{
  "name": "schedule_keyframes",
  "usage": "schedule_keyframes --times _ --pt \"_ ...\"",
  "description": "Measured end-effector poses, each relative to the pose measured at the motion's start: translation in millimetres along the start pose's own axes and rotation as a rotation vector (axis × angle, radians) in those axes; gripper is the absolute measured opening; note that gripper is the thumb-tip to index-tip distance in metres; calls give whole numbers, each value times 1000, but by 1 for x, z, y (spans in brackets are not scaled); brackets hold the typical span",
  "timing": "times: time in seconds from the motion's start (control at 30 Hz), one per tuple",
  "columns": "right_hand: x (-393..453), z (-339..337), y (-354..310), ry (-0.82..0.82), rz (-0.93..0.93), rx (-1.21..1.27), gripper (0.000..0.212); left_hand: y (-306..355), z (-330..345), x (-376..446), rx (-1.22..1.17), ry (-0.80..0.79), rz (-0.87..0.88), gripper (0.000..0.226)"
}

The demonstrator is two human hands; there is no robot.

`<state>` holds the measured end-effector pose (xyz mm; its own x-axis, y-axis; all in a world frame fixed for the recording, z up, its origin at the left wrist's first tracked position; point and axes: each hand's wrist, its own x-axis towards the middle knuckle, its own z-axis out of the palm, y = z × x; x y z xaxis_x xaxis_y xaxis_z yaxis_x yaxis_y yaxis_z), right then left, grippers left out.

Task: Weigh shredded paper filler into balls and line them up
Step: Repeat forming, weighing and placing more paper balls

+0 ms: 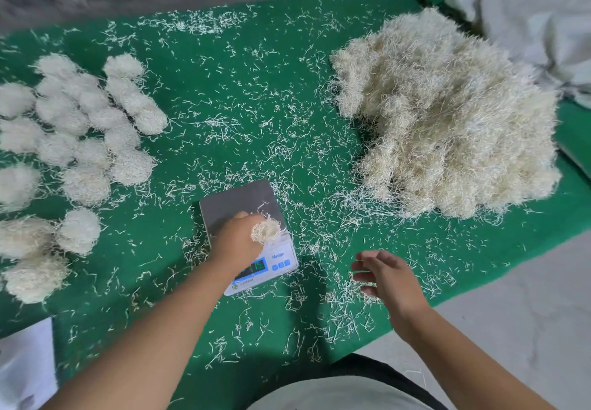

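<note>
- A green cloth (243,96) covers the table, strewn all over with loose pale shreds; a grey wall runs along the far side.
- At far right a big heap (447,115) of shredded paper lies on the cloth, and white sacking (537,19) is bunched behind it at the far right corner.
- At left the finished balls (80,128) lie in rough rows running from near to far, many touching one another.
- A small scale (243,205) sits near the middle of the cloth, its grey plate turned a little askew; a few shreds lie on the plate.
- The scale's display (256,265) glows green on the near edge, partly hidden by the wrist, so the number cannot be read.
- The left hand (238,238) reaches over the near half of the plate, fingers curled around a small tuft (267,230) of shreds that pokes out at its right side.
- The right hand (388,277) hovers above the cloth to the right of the scale, fingers loosely spread, holding nothing.
- A white sheet (25,368) lies at the near left corner.
</note>
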<state>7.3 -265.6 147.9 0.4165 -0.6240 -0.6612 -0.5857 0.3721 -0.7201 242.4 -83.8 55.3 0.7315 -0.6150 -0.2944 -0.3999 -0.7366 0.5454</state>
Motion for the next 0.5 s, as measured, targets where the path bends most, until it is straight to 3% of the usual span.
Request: schedule_keyframes --times 0.1,0.27,0.37,0.5 --pt "-7 11 -16 -122 -137 -139 12 24 0 -38 -330 -65 -45 60" --pt "-16 37 -25 -439 -267 -325 44 70 -19 -86 -685 -180 -77 43" --pt "-14 45 -31 -402 -356 -246 18 78 -25 -101 -718 -124 -116 39" --pt "-1 44 -37 -337 -333 -162 31 76 -28 -110 -706 -53 -225 53"
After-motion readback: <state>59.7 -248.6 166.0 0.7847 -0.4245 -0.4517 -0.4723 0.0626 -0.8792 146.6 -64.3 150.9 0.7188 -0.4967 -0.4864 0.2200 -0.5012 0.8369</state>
